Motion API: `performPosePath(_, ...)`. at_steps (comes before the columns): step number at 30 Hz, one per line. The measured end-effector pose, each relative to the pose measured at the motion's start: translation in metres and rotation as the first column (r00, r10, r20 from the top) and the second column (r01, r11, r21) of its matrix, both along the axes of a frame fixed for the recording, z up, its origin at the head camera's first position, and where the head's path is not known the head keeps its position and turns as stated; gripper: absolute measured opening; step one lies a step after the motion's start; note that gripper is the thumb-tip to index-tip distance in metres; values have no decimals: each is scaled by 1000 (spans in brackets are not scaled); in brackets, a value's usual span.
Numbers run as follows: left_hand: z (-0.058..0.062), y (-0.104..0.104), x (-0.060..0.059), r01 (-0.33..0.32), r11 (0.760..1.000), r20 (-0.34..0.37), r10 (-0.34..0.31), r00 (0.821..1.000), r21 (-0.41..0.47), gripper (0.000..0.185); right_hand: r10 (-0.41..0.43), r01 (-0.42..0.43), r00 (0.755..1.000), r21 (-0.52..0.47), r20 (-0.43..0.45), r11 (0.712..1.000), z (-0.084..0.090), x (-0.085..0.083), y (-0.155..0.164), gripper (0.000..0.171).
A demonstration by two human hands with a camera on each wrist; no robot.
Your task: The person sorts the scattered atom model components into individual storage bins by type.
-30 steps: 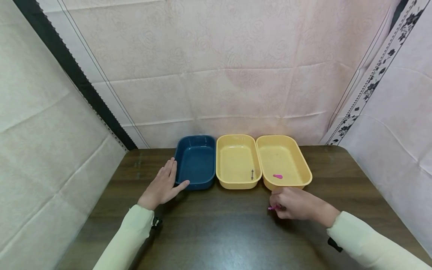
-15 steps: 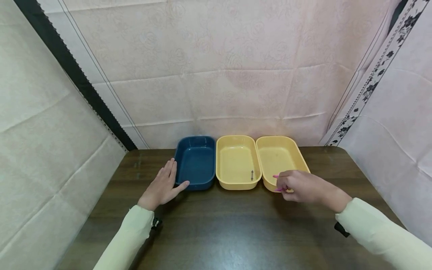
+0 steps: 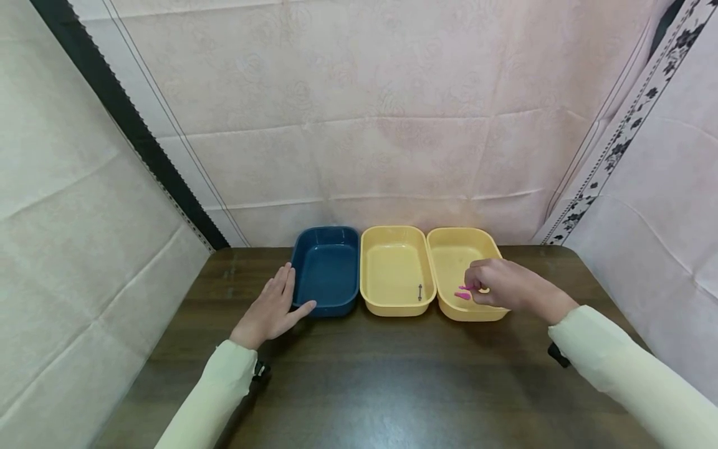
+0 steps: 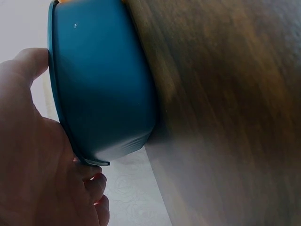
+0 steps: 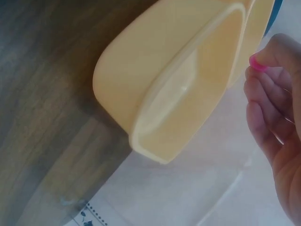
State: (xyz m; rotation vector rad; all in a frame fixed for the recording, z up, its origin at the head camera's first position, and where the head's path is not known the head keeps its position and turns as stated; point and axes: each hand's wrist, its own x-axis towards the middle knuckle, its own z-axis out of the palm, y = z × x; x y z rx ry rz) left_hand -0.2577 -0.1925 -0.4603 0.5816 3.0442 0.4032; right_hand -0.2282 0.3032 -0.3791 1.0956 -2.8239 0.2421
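Observation:
My left hand (image 3: 270, 310) lies with straight fingers along the near left corner of a blue tray (image 3: 351, 302); in the left wrist view its fingers and thumb touch the rim. Over the right-hand yellow tray (image 3: 457, 249), my right hand (image 3: 505, 285) pinches a small pink piece (image 5: 257, 63) between thumb and fingertips. Most of that piece is hidden, so its kind cannot be told. Just below the pinch, another small pink piece (image 3: 462, 295), seemingly flat, lies on the floor of the same tray.
Between the two other trays stands a second yellow tray (image 3: 392, 262), holding a small dark grey bar with knobbed ends (image 3: 419, 292). All trays stand side by side at the back of the brown wooden table (image 3: 359, 386). Pale cloth (image 3: 359, 156) hangs behind and at both sides.
My right hand has risen from the table before the right-hand yellow tray and moved forward over it, the pink piece still pinched. My left hand has stayed in place.

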Motion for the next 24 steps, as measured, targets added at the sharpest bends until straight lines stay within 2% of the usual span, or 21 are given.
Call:
performPosePath(15,0,2,-2,-6,1000,6,6,1000,-16,106,-97,96,994,20,55,995,-16,-31,14,25)
performPosePath(20,1,4,-2,-1,1000,16,1,1000,-1,107,-127,126,989,9,73,992,-26,-37,19,24)
performPosePath(24,3,4,-3,-4,1000,36,3,999,13,108,-154,153,987,11,53,988,-32,-37,22,15)
